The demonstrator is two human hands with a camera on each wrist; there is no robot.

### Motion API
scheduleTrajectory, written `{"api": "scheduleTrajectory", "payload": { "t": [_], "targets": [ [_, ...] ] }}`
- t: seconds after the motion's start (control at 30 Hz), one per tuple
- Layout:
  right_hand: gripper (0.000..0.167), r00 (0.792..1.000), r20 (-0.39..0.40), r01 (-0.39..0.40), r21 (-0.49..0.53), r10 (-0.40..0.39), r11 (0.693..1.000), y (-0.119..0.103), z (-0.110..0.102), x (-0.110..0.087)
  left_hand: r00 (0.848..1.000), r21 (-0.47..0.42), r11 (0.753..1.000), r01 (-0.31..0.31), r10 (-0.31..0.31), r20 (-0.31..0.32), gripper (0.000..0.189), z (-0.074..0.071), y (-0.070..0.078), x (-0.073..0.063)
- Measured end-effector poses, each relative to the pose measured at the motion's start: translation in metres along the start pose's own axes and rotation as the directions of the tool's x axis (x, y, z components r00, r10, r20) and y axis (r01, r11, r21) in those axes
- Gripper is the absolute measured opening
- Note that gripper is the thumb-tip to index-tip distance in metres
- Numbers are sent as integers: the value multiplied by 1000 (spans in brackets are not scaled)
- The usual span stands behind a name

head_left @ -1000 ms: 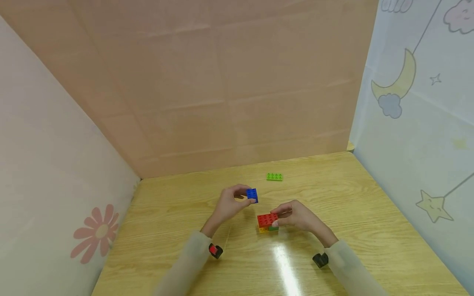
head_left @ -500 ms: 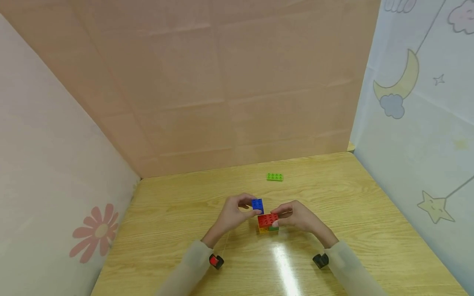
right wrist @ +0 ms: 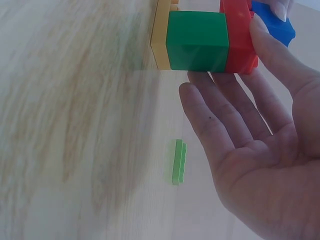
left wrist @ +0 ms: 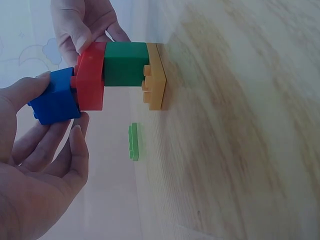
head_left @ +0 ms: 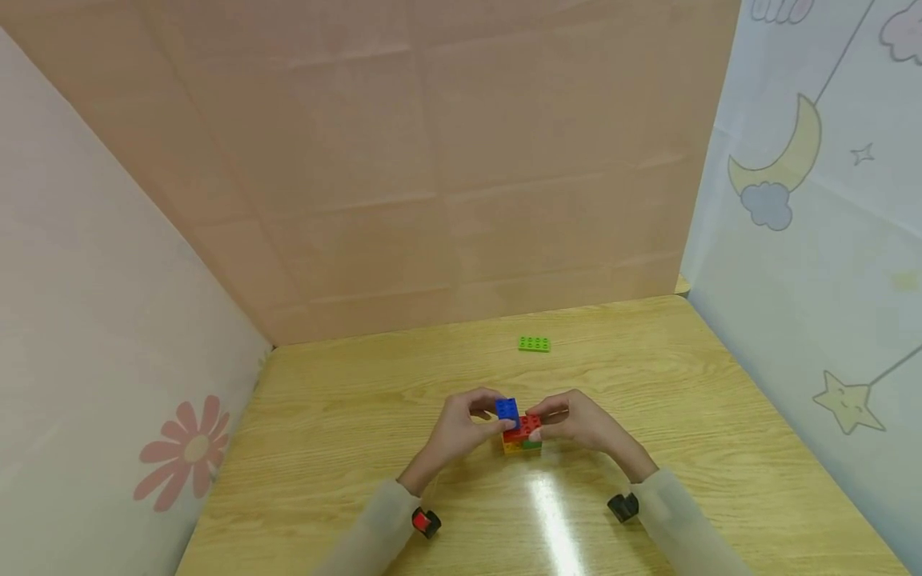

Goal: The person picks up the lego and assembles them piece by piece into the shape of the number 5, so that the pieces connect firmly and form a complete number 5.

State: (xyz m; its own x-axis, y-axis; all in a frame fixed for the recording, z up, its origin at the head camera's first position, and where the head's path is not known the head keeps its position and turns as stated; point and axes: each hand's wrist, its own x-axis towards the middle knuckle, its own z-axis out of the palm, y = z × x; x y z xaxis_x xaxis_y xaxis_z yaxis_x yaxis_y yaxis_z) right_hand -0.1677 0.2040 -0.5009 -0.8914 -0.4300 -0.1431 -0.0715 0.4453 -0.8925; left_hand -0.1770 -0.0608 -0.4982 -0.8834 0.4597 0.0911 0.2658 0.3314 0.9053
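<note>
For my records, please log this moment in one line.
left hand: pinches blue brick, tilted atop red brick | right hand: holds red brick | light-green brick: on table

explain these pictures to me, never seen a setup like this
No machine here: a person works bare-handed. The wide picture looks forward and down from a head camera; the others come from a camera on each wrist, so the table appears sideways. On it stands a stack: yellow brick, green brick, then red brick on top. A lime brick lies behind it, apart. The right hand grips the red brick; the left hand pinches a blue brick, tilted over the red one, not seated flat.
</note>
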Motion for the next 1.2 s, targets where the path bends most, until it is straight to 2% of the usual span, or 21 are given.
{"api": "scheduleTrajectory", "payload": {
  "t": [0.27, 0.7, 1.2],
  "targets": [
    [41, 1000, 5, 15, -1, -15, 1000, -2, 0, 0, 1000, 19, 1000, -25, 24, 10, 31, 3, 5, -4],
    [41, 999, 12, 32, 12, -32, 999, -3, 1, 0, 995, 145, 985, -99, 99, 4, 34, 5, 5, -6],
    [40, 999, 20, 38, 15, -39, 999, -3, -1, 0, 995, 259, 961, -96, 88, 44, 37, 3, 16, -8]
  ]
}}
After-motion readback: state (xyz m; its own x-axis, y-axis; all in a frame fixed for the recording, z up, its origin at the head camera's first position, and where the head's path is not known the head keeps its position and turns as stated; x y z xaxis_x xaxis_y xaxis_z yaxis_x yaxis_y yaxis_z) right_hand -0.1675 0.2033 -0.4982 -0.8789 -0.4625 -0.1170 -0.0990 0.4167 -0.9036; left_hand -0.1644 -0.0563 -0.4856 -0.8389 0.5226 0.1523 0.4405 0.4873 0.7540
